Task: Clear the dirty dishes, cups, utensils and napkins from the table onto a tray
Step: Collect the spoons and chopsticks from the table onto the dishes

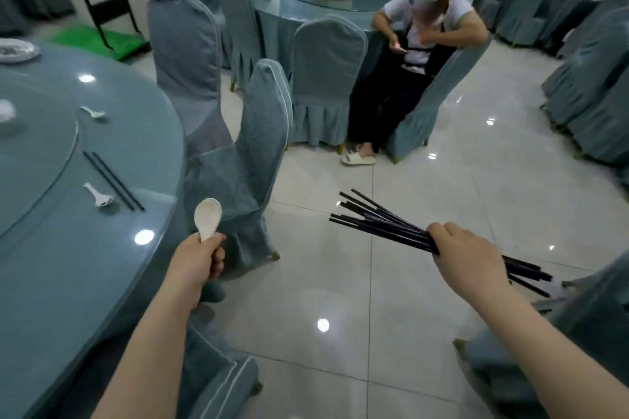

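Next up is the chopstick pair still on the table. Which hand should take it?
Probably left. The left hand is beside the table, nearer the pair, holding only a spoon. The right hand is out over the floor, gripping a chopstick bundle.

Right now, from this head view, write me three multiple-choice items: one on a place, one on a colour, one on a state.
1. Where does the pair of chopsticks not yet collected lie?
A. On the floor
B. On the round table, beside a white spoon
C. On a chair seat

2. What colour is the spoon in the left hand?
A. White
B. Black
C. Green

3. What is the right hand doing?
A. Hanging open and holding nothing
B. Pressing flat on the table
C. Gripping a bundle of black chopsticks

Answers:
1. B, since the pair lies on the glass top next to a spoon.
2. A, since the held spoon shows white above the fist.
3. C, since the fingers curl round the fanned sticks.
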Available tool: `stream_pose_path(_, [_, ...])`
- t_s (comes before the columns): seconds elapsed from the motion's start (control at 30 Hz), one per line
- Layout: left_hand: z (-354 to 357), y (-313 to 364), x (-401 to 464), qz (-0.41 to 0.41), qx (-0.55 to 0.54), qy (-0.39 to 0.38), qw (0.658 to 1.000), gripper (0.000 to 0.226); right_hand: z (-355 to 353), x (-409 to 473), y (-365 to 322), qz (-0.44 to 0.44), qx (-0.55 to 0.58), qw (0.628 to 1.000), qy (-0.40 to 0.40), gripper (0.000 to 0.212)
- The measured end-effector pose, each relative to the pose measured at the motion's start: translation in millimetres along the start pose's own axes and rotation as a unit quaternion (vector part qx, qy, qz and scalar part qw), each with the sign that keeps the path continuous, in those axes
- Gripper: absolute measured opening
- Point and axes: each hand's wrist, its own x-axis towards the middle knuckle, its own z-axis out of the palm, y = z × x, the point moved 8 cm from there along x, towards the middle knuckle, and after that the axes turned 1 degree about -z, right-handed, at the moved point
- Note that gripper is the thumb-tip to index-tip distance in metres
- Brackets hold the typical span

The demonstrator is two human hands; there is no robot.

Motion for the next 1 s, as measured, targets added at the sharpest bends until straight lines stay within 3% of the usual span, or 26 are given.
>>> stream_pose_path(0.23, [-27.2, -14.8, 19.2, -0.026, -0.026, 0.066, 0.997, 0.012, -5.2, 113.5, -90.9, -0.147, 0.026, 0.989, 0.018, 0.014])
stream_pose_path(0.4, [-59.1, -10.0, 21.2, -0.034, -0.064, 0.16, 0.984, 0.01, 2.2, 182.5, -148.1, -0.236, 0.094, 0.967, 0.001, 0.01])
stream_pose_path(0.47, [-69.2, -5.9, 22.7, -0.031, -0.083, 0.203, 0.975, 0.009, 3.6, 218.8, -171.1, -0.263, 0.121, 0.957, -0.008, 0.003])
stream_pose_path(0.7, [-86.9, -9.3, 29.1, -0.057, -0.148, 0.356, 0.921, 0.014, -8.1, 326.3, -246.9, -0.361, 0.212, 0.906, -0.061, 0.007])
stream_pose_path(1.0, [-95.4, -20.1, 37.8, -0.074, -0.182, 0.448, 0.872, 0.012, -21.6, 371.8, -351.5, -0.466, 0.215, 0.852, -0.105, 0.017])
